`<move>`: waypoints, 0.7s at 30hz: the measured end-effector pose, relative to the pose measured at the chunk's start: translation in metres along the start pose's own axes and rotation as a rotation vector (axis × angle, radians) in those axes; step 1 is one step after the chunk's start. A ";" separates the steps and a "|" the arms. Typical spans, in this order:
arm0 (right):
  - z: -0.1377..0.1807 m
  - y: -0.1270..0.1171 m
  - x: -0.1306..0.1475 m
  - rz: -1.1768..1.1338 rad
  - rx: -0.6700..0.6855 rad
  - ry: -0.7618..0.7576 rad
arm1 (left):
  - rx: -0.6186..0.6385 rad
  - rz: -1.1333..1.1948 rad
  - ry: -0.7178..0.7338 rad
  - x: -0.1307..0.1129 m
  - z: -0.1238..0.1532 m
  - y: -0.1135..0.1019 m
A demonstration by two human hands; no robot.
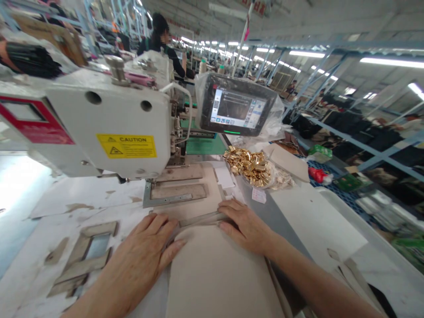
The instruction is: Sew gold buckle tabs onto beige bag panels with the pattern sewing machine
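- Your left hand: fingers bent and close together at the left end of the folded edge, thumb apart and over the beige panel; can't tell if it pinches.
- Your right hand: fingers slightly spread, pinching the right end of that edge, thumb on the near side.
- Panel lies in front of you, its far edge between your hands, just short of the clamp frame on the sewing machine.
- Done, as far as shows: beige material sits up at the frame; can't tell if it's one piece with the panel.
- Stage looks like positioning: your hands are both at the edge, no stitching visible on the panel.
- Left over: gold fittings heaped on the bench, none seen on the panel.
- Screen lit, text too small to read.
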State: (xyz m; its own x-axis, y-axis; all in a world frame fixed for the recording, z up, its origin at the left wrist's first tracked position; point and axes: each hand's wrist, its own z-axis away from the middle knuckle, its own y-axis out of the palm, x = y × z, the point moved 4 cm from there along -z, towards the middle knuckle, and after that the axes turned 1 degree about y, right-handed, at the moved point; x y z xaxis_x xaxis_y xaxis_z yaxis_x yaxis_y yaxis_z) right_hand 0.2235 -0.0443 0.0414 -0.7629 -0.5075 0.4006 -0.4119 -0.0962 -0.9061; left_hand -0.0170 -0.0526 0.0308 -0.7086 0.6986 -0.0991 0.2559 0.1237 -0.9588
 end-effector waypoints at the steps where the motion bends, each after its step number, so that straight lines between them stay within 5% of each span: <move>1: 0.000 -0.001 0.000 -0.021 -0.018 -0.010 | -0.009 0.002 -0.001 0.000 0.000 0.000; 12: 0.004 -0.004 -0.003 -0.080 -0.049 -0.074 | -0.136 -0.034 0.072 -0.006 -0.006 -0.018; 21: -0.060 -0.040 -0.111 0.162 -0.260 0.225 | -0.169 0.008 -0.030 0.009 0.004 -0.017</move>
State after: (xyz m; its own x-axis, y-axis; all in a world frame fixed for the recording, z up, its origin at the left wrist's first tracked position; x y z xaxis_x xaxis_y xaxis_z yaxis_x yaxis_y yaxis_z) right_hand 0.2944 0.0673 0.0409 -0.9070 -0.2952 0.3005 -0.3673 0.2048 -0.9073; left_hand -0.0306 -0.0513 0.0446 -0.7244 0.6794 -0.1170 0.3669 0.2362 -0.8998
